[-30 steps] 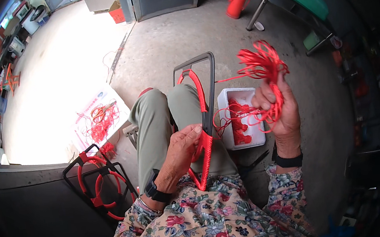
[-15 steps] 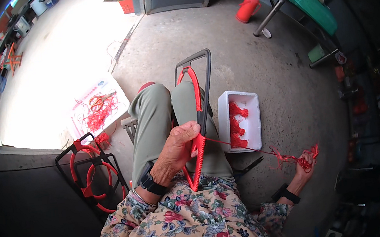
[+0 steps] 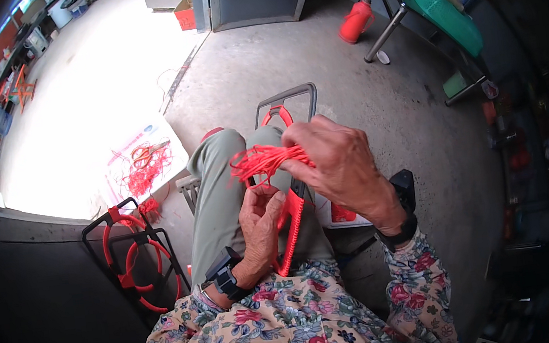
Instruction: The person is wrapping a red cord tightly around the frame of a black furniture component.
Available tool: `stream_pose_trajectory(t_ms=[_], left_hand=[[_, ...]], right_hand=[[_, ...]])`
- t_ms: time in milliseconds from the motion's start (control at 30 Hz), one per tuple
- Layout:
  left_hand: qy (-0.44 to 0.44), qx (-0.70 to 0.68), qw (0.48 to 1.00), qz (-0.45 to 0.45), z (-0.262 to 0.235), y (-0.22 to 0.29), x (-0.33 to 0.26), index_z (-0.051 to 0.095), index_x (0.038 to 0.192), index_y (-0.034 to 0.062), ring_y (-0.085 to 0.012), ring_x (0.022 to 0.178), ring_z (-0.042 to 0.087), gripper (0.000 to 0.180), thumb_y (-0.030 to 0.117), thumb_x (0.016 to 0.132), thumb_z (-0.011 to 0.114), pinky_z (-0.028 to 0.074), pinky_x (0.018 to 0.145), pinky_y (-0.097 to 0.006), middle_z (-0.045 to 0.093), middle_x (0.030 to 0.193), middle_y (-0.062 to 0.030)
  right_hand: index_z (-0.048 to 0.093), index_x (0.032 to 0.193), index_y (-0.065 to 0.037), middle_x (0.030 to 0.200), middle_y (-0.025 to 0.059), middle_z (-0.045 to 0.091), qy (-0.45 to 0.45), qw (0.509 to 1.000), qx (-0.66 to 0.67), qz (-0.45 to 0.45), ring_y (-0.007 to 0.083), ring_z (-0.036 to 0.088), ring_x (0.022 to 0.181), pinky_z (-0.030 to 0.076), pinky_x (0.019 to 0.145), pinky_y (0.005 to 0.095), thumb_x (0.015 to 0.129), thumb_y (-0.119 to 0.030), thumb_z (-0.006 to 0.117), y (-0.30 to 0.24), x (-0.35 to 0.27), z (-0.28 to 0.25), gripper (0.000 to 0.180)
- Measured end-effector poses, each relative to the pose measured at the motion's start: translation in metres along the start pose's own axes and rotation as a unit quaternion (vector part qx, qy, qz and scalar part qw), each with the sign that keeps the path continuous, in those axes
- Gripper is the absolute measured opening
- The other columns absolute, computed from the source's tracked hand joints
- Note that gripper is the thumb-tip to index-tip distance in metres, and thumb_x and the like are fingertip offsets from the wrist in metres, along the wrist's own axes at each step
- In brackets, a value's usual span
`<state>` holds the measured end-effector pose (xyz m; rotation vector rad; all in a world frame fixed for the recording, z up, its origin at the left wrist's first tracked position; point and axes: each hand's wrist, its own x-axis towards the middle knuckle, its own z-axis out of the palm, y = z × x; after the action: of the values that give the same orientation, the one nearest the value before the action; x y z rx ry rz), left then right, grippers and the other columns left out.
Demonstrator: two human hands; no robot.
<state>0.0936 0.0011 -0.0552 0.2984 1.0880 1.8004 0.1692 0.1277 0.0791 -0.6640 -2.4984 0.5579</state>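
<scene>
I sit with a dark metal frame (image 3: 287, 93) standing between my knees, its inner hoop partly wrapped in red cord (image 3: 292, 227). My left hand (image 3: 258, 228) grips the wrapped part of the hoop low on my lap. My right hand (image 3: 335, 160) is held just above it, shut on a bundle of loose red cord strands (image 3: 261, 161) that fan out to the left. The white box (image 3: 337, 214) of red cord on the floor is mostly hidden behind my right hand.
Finished black frames with red wrapped hoops (image 3: 134, 255) lean at my left. A white sheet with tangled red cord (image 3: 144, 166) lies on the floor ahead left. A red canister (image 3: 355, 21) and a metal-legged table (image 3: 405, 7) stand at the back right.
My right hand has come up from low at my right side with the red strands and is now over my lap, above the left hand. The left hand stays on the hoop.
</scene>
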Motion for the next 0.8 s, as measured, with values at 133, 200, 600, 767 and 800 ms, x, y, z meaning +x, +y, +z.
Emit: stream_pose_trajectory(t_ms=[133, 200, 600, 767, 800], left_hand=[[-0.010, 0.021, 0.996, 0.083, 0.004, 0.007, -0.006, 0.050, 0.106, 0.0029, -0.0085, 0.082, 0.059, 0.021, 0.010, 0.089, 0.061, 0.049, 0.070, -0.021, 0.060, 0.096, -0.0060], [-0.007, 0.006, 0.998, 0.060, 0.006, 0.015, -0.006, 0.048, 0.114, 0.0009, -0.0084, 0.085, 0.057, 0.029, 0.007, 0.089, 0.061, 0.048, 0.075, -0.021, 0.060, 0.098, -0.0068], [-0.101, 0.016, 0.980, -0.173, 0.011, 0.015, 0.027, 0.063, 0.100, 0.0047, -0.0052, 0.064, 0.058, 0.017, 0.018, 0.092, 0.058, 0.042, 0.050, -0.019, 0.066, 0.083, -0.0018], [-0.068, 0.012, 0.976, -0.207, 0.013, 0.021, 0.026, 0.061, 0.101, 0.0036, -0.0108, 0.049, 0.059, 0.017, 0.018, 0.093, 0.056, 0.036, 0.034, -0.020, 0.066, 0.075, -0.0055], [-0.071, 0.007, 0.973, -0.218, 0.016, 0.016, 0.027, 0.060, 0.101, 0.0033, -0.0118, 0.050, 0.060, 0.018, 0.018, 0.093, 0.054, 0.036, 0.033, -0.020, 0.066, 0.074, -0.0051]], right_hand=[[0.064, 0.083, -0.006, 0.080, 0.0076, 0.059, -0.137, 0.947, -0.238, -0.164, 0.0225, 0.054, 0.088, 0.037, 0.082, 0.0362, 0.071, -0.018, 0.070, 0.011, 0.008, 0.022, 0.018], [0.066, 0.076, -0.006, 0.078, 0.0064, 0.057, -0.169, 0.925, -0.278, -0.195, 0.0208, 0.052, 0.092, 0.034, 0.087, 0.0386, 0.074, -0.020, 0.066, 0.014, 0.007, 0.028, 0.014], [0.064, 0.081, -0.007, 0.078, 0.0055, 0.056, 0.016, 0.976, -0.096, -0.194, 0.0221, 0.054, 0.085, 0.035, 0.083, 0.0371, 0.076, -0.017, 0.067, 0.027, -0.005, 0.016, 0.012], [0.062, 0.078, -0.002, 0.070, 0.0063, 0.058, 0.127, 0.987, 0.090, -0.038, 0.0215, 0.055, 0.061, 0.043, 0.061, 0.0328, 0.078, -0.009, 0.069, 0.037, -0.062, -0.019, 0.010], [0.062, 0.079, -0.001, 0.071, 0.0067, 0.059, 0.089, 0.985, 0.148, 0.018, 0.0202, 0.056, 0.062, 0.043, 0.059, 0.0312, 0.079, -0.008, 0.068, 0.037, -0.081, -0.016, 0.009]])
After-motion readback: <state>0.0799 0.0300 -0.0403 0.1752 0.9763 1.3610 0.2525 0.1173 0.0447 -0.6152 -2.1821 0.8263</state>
